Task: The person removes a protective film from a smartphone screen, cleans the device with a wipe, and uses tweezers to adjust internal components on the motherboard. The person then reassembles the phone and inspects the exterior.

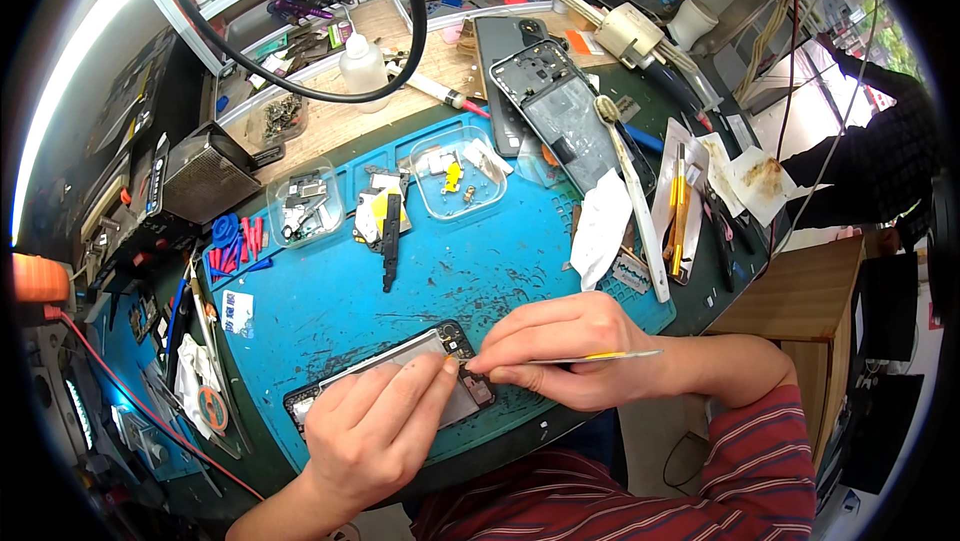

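Note:
An opened phone point(462, 403) lies aslant on the blue mat near its front edge, its inner frame and boards showing. My right hand point(560, 349) is closed round slim metal tweezers point(610, 355), whose tips reach the phone's upper right part. Over the phone's left part rests my left hand point(385, 431), its fingers bent and pressed together, fingertips almost meeting the tweezers' tips. Whatever the left fingertips pinch is too small to make out, and the thumb is mostly hidden. Beyond the phone a black strip-shaped part point(391, 246) lies on the mat.
Clear trays of small parts point(462, 216) stand at the mat's back. Right of them lie an opened phone housing point(560, 101), a toothbrush point(640, 211), white tissue point(602, 226) and gold tools point(682, 206). A black cable point(418, 31) loops overhead. A person point(880, 151) is at far right.

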{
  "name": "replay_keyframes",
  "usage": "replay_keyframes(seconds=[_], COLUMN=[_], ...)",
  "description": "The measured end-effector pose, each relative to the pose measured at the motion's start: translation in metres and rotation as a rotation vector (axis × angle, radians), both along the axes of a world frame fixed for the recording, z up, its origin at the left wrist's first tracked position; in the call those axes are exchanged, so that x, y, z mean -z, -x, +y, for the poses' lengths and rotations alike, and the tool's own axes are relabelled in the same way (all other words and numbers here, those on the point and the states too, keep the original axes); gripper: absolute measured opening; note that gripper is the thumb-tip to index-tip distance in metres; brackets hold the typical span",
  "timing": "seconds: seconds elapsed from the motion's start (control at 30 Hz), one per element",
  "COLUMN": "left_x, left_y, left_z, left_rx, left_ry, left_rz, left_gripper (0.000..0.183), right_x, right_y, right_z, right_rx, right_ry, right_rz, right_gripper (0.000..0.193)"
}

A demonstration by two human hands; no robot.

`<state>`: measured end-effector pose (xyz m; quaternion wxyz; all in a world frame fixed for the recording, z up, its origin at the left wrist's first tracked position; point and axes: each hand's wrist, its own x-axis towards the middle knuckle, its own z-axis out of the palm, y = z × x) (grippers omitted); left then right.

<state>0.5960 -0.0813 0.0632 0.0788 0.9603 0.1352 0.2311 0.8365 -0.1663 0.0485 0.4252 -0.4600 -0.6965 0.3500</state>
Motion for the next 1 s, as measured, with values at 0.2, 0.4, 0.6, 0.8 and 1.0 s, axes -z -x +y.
replay_keyframes(seconds=[0.2, 0.4, 0.6, 0.8, 1.0], left_x=[0.0012, 0.0001, 0.0006, 0.0011, 0.0009], left_y=[0.0006, 0.0002, 0.0009, 0.0013, 0.0014], left_z=[-0.0004, -0.0006, -0.0001, -0.0006, -0.0005], left_rx=[-0.001, -0.001, 0.001, 0.002, 0.001], left_ry=[-0.005, -0.009, -0.012, -0.005, -0.007], left_rz=[-0.01, -0.002, -0.009, -0.008, -0.009], left_gripper=[0.026, 0.025, 0.026, 0.026, 0.027], right_x=[-0.002, -0.0012, -0.003, -0.002, -0.0026], right_y=[-0.0004, 0.0005, 0.0005, 0.0004, 0.0012], right_z=[0.0003, 0.0002, 0.001, 0.0013, 0.0011], right_rx=[-0.006, 0.005, 0.011, 0.009, 0.01], right_ry=[0.009, 0.014, 0.037, 0.015, 0.024], right_rz=[-0.02, 0.0, -0.012, -0.027, -0.026], right_gripper=[0.016, 0.015, 0.018, 0.018, 0.018])
